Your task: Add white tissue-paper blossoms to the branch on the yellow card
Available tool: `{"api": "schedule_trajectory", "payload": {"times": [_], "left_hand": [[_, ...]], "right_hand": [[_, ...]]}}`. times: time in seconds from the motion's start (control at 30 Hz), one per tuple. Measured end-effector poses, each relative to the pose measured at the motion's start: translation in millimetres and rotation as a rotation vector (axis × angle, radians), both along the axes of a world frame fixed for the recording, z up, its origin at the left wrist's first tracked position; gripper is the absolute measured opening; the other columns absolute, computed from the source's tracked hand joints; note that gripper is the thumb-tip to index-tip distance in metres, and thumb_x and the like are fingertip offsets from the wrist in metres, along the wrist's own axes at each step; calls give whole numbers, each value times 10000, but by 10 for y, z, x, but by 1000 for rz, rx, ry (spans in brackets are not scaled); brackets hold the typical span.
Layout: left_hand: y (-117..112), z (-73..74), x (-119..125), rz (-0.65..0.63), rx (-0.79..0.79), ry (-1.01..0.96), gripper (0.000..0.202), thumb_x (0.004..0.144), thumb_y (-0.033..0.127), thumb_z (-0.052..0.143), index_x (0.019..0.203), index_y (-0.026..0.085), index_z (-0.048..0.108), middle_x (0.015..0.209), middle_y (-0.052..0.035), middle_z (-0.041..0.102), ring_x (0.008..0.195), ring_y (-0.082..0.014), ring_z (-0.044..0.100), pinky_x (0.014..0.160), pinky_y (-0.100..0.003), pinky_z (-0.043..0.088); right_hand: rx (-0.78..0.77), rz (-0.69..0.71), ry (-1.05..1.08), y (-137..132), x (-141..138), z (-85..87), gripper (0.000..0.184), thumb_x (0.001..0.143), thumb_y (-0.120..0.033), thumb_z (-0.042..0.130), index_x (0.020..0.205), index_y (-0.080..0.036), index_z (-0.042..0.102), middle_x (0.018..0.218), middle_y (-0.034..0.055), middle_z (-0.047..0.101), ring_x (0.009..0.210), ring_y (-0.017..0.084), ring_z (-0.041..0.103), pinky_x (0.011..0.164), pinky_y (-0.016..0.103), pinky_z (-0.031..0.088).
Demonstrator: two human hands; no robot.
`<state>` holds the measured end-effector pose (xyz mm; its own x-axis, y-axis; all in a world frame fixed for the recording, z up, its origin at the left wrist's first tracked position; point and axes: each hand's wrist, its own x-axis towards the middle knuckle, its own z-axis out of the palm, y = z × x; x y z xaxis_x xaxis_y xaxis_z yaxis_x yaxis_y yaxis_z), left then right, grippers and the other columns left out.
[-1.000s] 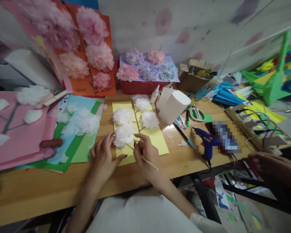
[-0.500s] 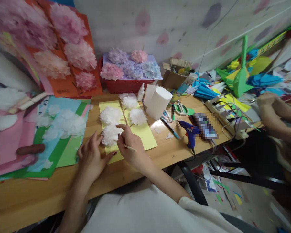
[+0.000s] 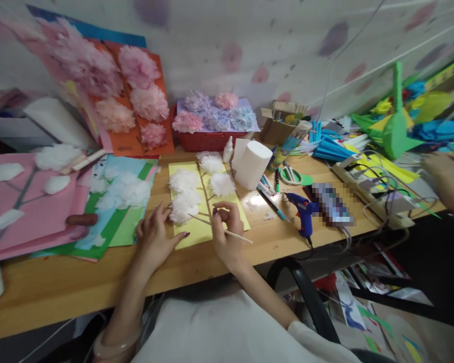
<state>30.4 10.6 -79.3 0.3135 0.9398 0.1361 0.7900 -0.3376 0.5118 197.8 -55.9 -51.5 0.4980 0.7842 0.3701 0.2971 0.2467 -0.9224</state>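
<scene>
A yellow sheet of card lies on the table with drawn brown stems and several white tissue-paper flowers on it. My right hand is over the card's right part, fingers closed in a pinch on a thin pale stick. The stick's far tip points left toward the lower-left white flower and looks close to it; touching or apart I cannot tell. At the card's lower left corner is my left hand, open, thumb stretched onto the card and fingertips beside the same flower.
A white paper roll, glue bottle, scissors, blue glue gun, phone and power strip stand or lie to the right. Coloured sheets with white tissue are left. Another person's hand is far right.
My right hand has moved down and right from the lower-left flower, and the stick now shows at length. My left hand stays at the card's edge. The camera view has shifted.
</scene>
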Motion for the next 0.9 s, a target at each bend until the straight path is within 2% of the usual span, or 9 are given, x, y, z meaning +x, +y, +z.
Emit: {"api": "schedule_trajectory", "payload": {"times": [0.2, 0.5, 0.67, 0.9], "left_hand": [[5, 47, 17, 8, -31, 22, 879, 777, 366, 757, 1506, 208, 293, 1412, -182, 614, 1412, -365, 413, 1129, -597, 257], [54, 152, -46, -17, -100, 27, 832, 758, 317, 779, 1483, 246, 378, 1392, -153, 636, 1436, -371, 366, 1139, -623, 212], [71, 117, -105, -44, -115, 9, 804, 783, 319, 764, 1481, 245, 374, 1421, -149, 613, 1442, -361, 361, 1143, -605, 206], [74, 45, -123, -68, -108, -13, 838, 781, 312, 779, 1491, 231, 340, 1458, -160, 576, 1437, -356, 352, 1152, -596, 177]], "right_hand": [[-43, -28, 81, -43, 76, -67, 46, 966, -251, 472, 989, -237, 509, 540, -113, 326, 453, 106, 314, 474, 239, 236], [-90, 24, 53, 98, -35, -77, 63, 944, -224, 466, 979, -235, 517, 552, -109, 329, 443, 105, 349, 469, 235, 263], [-91, 61, -27, 199, -122, 0, 62, 921, -205, 482, 955, -229, 527, 543, -115, 326, 436, 95, 339, 463, 232, 236], [-92, 61, 85, 273, -40, -2, 42, 950, -244, 489, 979, -236, 519, 537, -111, 349, 450, 105, 357, 462, 228, 260]]}}
